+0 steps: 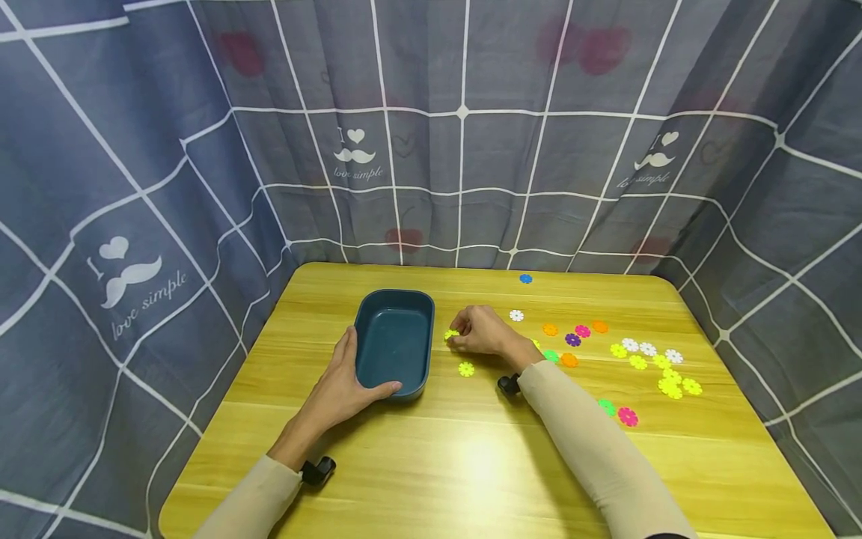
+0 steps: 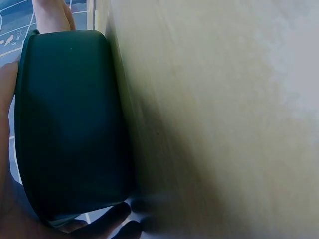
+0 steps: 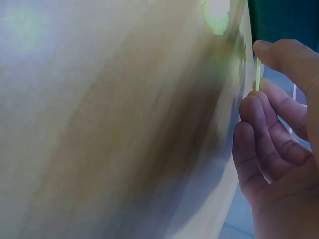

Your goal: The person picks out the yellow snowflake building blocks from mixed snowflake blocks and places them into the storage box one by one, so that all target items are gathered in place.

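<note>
My left hand point(image 1: 343, 385) grips the near left corner of a dark teal rectangular container point(image 1: 395, 293), its thumb on the near rim and its fingers along the left side. The container's inside shows bare in the head view; the left wrist view has its outer wall point(image 2: 75, 119). Just right of it, my right hand point(image 1: 481, 331) pinches a thin yellow flower-shaped disc point(image 1: 450, 335) between thumb and fingers. That disc appears edge-on in the right wrist view point(image 3: 258, 74). Another yellow flower disc point(image 1: 466, 369) lies on the table nearer the body.
Several flower discs in mixed colours lie over the table's right half, including a white one point(image 1: 516, 315), a purple one point(image 1: 572, 340) and a pink one point(image 1: 628, 416). A blue disc point(image 1: 526, 278) is near the back edge. Grid-patterned curtains point(image 1: 431, 150) surround the wooden table point(image 1: 431, 479).
</note>
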The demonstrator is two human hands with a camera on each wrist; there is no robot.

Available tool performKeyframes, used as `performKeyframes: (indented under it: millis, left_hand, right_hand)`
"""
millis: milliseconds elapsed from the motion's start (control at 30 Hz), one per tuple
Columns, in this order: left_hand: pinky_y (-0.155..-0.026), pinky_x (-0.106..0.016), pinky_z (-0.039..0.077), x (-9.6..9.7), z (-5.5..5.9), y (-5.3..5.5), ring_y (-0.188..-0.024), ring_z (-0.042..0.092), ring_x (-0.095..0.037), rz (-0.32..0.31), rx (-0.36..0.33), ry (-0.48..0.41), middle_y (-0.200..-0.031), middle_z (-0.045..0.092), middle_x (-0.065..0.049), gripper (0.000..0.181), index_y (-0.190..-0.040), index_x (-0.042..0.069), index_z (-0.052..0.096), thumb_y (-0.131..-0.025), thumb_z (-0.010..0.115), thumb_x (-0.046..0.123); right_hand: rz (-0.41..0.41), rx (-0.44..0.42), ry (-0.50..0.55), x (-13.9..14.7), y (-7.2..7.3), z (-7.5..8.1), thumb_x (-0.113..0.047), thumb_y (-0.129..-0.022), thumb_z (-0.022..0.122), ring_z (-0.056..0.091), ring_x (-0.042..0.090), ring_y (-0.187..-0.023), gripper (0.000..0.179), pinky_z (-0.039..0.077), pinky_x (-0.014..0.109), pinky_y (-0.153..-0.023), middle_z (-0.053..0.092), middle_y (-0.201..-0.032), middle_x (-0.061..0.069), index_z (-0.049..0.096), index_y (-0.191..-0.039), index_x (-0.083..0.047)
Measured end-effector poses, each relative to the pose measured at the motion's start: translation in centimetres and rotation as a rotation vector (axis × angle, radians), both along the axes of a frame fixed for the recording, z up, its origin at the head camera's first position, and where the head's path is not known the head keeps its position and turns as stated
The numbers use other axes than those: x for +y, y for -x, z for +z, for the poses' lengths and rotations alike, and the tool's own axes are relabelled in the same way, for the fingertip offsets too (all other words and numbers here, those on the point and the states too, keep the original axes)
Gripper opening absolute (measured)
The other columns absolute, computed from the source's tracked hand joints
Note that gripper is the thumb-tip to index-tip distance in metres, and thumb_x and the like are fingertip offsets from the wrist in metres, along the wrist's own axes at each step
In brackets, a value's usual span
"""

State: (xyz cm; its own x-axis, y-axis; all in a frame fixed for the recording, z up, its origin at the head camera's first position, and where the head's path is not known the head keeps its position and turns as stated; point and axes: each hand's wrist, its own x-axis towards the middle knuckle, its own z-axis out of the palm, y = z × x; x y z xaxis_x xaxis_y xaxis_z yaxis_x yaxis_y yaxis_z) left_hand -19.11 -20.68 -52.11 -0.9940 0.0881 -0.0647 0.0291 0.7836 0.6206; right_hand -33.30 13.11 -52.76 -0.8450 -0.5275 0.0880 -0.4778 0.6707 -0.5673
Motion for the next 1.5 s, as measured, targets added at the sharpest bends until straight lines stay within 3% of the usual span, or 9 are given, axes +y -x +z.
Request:
performKeyframes:
  millis: [433, 833, 1100, 1500]
  left_hand:
    - [-0.132, -0.076, 0.044, 0.1, 0.3, -0.1, -0.176, 0.034, -0.053, -0.001, 0.000, 0.002, -0.199, -0.002, -0.016, 0.162, -0.188, 0.016, -0.008, -0.081, 0.088, 0.090]
    - [-0.132, -0.077, 0.045, 0.1, 0.4, -0.2, -0.176, 0.036, -0.052, -0.002, -0.006, -0.003, -0.199, -0.003, -0.014, 0.161, -0.188, 0.021, -0.011, -0.081, 0.087, 0.091]
    - [-0.132, -0.076, 0.045, 0.1, 0.4, -0.3, -0.175, 0.037, -0.052, 0.009, -0.006, -0.008, -0.199, -0.002, -0.014, 0.163, -0.189, 0.016, -0.007, -0.080, 0.088, 0.092]
    - [-0.132, -0.076, 0.045, 0.0, 0.4, -0.3, -0.175, 0.038, -0.052, 0.011, -0.013, -0.016, -0.199, -0.001, -0.014, 0.162, -0.188, 0.023, -0.012, -0.081, 0.088, 0.091]
  right_hand:
    - [-0.028, -0.014, 0.022, 0.3, 0.1, 1.3, -0.021, -0.101, 0.093, 0.081, 0.017, -0.095, 0.025, 0.070, 0.037, -0.093, 0.087, -0.110, 0.008, 0.088, -0.119, -0.005]
    - [-0.032, 0.052, 0.053, 0.4, 0.9, 2.8, -0.017, -0.097, 0.095, 0.083, 0.021, -0.092, 0.025, 0.071, 0.037, -0.088, 0.086, -0.105, 0.013, 0.088, -0.116, -0.002]
    - [-0.030, 0.080, 0.053, 0.1, 1.5, 3.7, -0.021, -0.098, 0.095, 0.085, 0.021, -0.092, 0.026, 0.071, 0.036, -0.087, 0.086, -0.106, 0.012, 0.088, -0.116, -0.003]
    - [-0.030, 0.112, 0.055, -1.0, 1.8, 4.9, -0.025, -0.100, 0.094, 0.085, 0.023, -0.096, 0.028, 0.071, 0.042, -0.090, 0.087, -0.111, 0.012, 0.089, -0.119, -0.005]
